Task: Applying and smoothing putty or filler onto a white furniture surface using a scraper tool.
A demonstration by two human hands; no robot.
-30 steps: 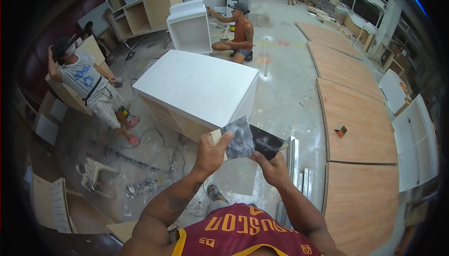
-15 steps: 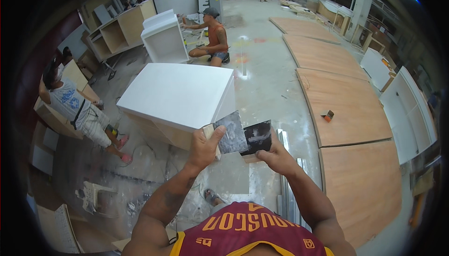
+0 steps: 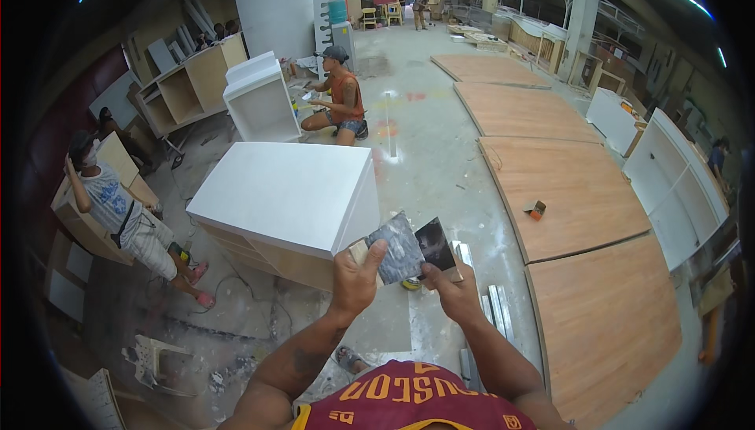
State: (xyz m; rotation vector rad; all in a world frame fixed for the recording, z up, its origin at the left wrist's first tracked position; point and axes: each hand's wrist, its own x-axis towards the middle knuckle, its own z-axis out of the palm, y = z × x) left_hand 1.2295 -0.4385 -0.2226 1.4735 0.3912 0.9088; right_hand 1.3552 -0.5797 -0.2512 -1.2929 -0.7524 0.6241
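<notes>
A broad putty knife (image 3: 399, 249) with a grey, smeared blade is held by its pale wooden edge in my left hand (image 3: 355, 282), thumb pressed on the blade. My right hand (image 3: 458, 292) is closed around a second, darker putty knife (image 3: 437, 245) with whitish marks on its face. The two blades are tilted up in front of me, side by side, and their near edges overlap or touch; I cannot tell which. Just beyond my left hand stands a white-topped cabinet (image 3: 283, 194) with pale wooden compartments in its side.
Wide wooden panels (image 3: 605, 320) lie along the right, one bearing a small orange-and-dark object (image 3: 535, 210). Metal channels (image 3: 497, 312) lie beside them. A person in orange (image 3: 344, 92) crouches by a smaller white cabinet (image 3: 263, 100); another person (image 3: 126, 202) stands left.
Both putty knives have turned and come closer together, with the right blade more upright. The view has tilted up. The crouching person has drawn their arm back from the smaller cabinet.
</notes>
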